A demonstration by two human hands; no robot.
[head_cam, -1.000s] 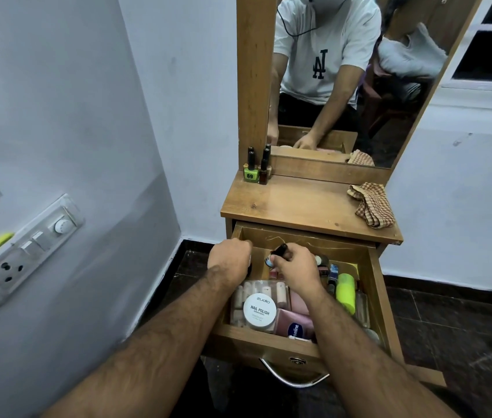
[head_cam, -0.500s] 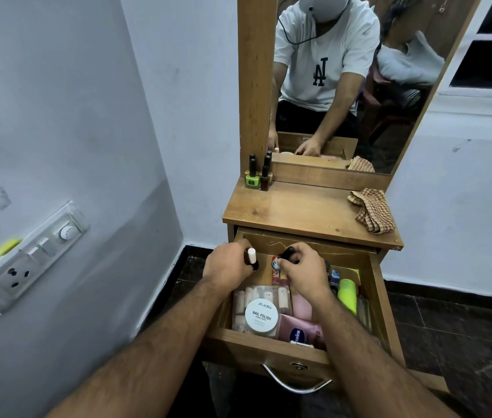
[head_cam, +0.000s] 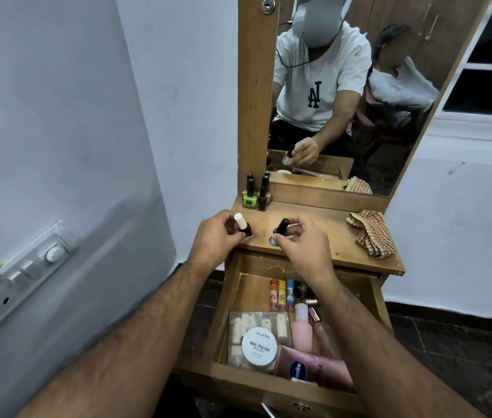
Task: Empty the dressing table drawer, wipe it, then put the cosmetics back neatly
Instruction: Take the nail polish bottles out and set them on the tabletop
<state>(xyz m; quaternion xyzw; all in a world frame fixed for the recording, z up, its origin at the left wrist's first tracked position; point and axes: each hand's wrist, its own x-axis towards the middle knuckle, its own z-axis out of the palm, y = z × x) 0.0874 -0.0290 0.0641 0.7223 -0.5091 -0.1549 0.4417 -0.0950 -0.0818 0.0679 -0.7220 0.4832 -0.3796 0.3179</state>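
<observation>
Wooden dressing-table top (head_cam: pixel 314 233) now lay under both hands, risen from the open drawer (head_cam: pixel 253 294): left hand (head_cam: pixel 214 239) pinched a white-capped dark bottle (head_cam: pixel 243 227), right hand (head_cam: pixel 302 245) a dark-capped bottle (head_cam: pixel 279 232), near its front edge; emptying continued.

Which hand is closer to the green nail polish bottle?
The left hand. It grips a white-capped bottle just in front of the green nail polish bottle. The right hand, holding a dark-capped bottle, is farther to the right.
</observation>
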